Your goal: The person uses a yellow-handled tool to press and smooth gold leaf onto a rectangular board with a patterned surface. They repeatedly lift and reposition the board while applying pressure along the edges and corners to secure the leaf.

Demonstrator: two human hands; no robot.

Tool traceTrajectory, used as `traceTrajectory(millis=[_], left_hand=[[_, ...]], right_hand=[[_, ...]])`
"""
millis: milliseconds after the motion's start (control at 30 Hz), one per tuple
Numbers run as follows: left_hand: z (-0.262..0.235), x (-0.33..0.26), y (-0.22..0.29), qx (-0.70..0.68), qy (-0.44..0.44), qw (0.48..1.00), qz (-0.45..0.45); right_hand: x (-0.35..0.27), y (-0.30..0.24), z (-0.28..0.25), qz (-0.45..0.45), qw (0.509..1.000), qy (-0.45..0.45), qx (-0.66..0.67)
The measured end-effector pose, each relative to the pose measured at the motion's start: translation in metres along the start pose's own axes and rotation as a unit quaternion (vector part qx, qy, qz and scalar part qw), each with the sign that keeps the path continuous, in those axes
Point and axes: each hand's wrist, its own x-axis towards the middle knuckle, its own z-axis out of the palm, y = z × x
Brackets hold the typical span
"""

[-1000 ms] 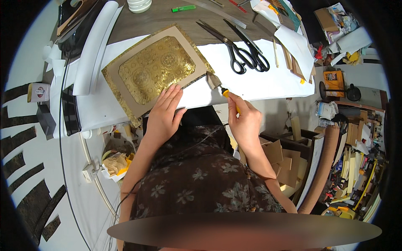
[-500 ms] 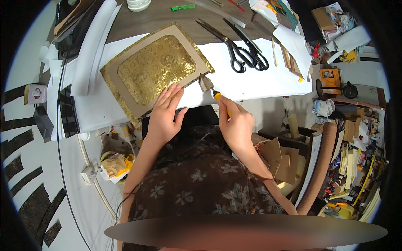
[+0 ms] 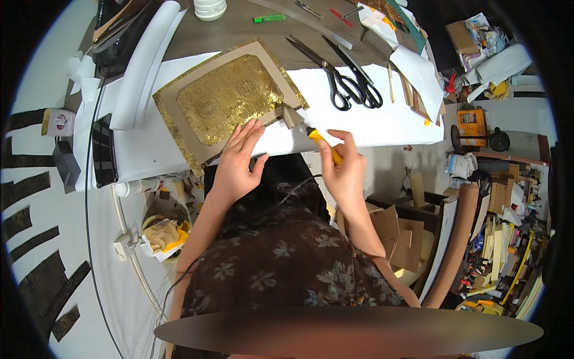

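Note:
A tan board (image 3: 277,67) wrapped in embossed gold material lies tilted on white paper, with a patterned gold panel (image 3: 224,96) in its middle. My left hand (image 3: 239,161) lies flat on the board's near edge, fingers stretched out and holding nothing. In my right hand (image 3: 344,164) is a yellow-handled tool (image 3: 320,139) with a flat, trowel-like metal head. That head is at the board's right near edge, touching or just above it. Its exact shape is smeared by motion, and my fingers hide part of the handle.
Two large black scissors (image 3: 341,78) lie right of the board. A white paper roll (image 3: 146,66) and a dark flat device (image 3: 105,149) are at the left. A green cutter (image 3: 269,18) lies at the back. A black cord (image 3: 299,185) crosses my lap.
The tool's head has moved slightly left and turned along the board's edge. My right hand has shifted a little right, its index finger lifted. The left hand stays on the board.

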Motion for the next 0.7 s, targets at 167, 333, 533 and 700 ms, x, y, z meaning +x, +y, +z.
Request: traceTrajectory(millis=[167, 333, 533, 700], left_hand=[[-0.009, 0.001, -0.003, -0.101, 0.119, 0.988, -0.005], [-0.012, 0.001, 0.021, -0.17, 0.11, 0.979, 0.004], [-0.001, -0.01, 0.054, -0.279, 0.02, 0.958, -0.066], [-0.029, -0.007, 0.063, -0.229, 0.003, 0.971, -0.065]], right_hand=[[0.007, 0.053, 0.007, 0.217, 0.764, -0.134, 0.592], [-0.002, 0.036, 0.031, 0.202, 0.532, -0.287, 0.77], [-0.008, 0.013, 0.059, 0.191, 0.514, -0.322, 0.772], [-0.016, -0.001, 0.079, 0.178, 0.558, -0.314, 0.747]])
